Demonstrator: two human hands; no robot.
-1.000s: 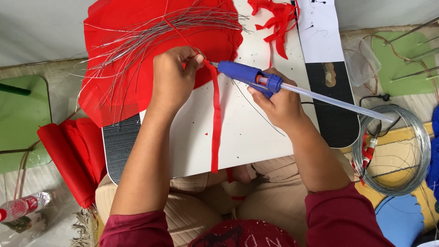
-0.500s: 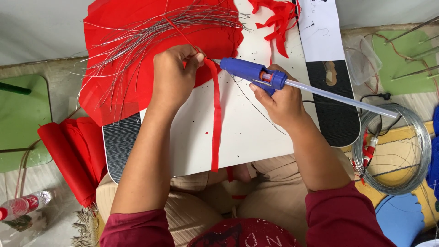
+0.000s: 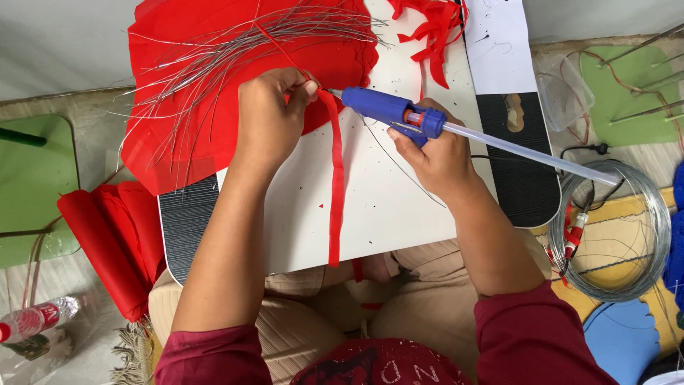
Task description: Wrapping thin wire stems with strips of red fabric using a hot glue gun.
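My left hand (image 3: 269, 117) pinches the top end of a long red ribbon strip (image 3: 335, 192) that hangs down over a white board (image 3: 385, 207) on my lap. My right hand (image 3: 436, 150) grips a blue hot glue gun (image 3: 388, 110) with a clear glue stick (image 3: 527, 153) sticking out behind it. The gun's metal tip touches the ribbon right at my left fingers. Under my left hand lies red fabric (image 3: 185, 78) with a fan of thin silver wires (image 3: 214, 64) spread across it.
Cut red ribbon pieces (image 3: 434, 25) lie at the board's top. A coil of silver wire (image 3: 620, 228) sits on the floor at right, by a clear plastic container (image 3: 566, 93). Folded red cloth (image 3: 114, 235), green foam sheets (image 3: 32, 185) and a plastic bottle (image 3: 32, 321) lie at left.
The glue gun has slid a little toward my left hand, so its tip now meets the ribbon. My left hand keeps its pinch in nearly the same spot.
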